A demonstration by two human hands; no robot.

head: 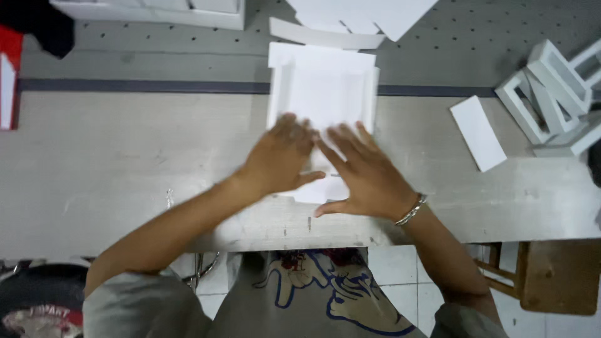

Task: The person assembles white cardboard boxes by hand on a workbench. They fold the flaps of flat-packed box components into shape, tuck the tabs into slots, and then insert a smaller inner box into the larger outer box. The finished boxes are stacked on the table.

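A white cardboard box piece (pixel 323 84) with folded-up side walls lies on the grey worktable (pixel 125 163), straight ahead of me. My left hand (pixel 282 156) presses flat on its near part, fingers spread. Beside it, my right hand (pixel 366 172) also lies flat on the white card, fingers pointing away from me, a metal bracelet on the wrist. Both palms cover the near edge of the piece, so its shape there is hidden.
A flat white card strip (pixel 479 133) lies to the right. Several white open box frames (pixel 554 94) are piled at the far right. More white sheets (pixel 363 15) and a white tray (pixel 156 11) sit at the back. A wooden stool (pixel 557 275) stands beside the table's front edge.
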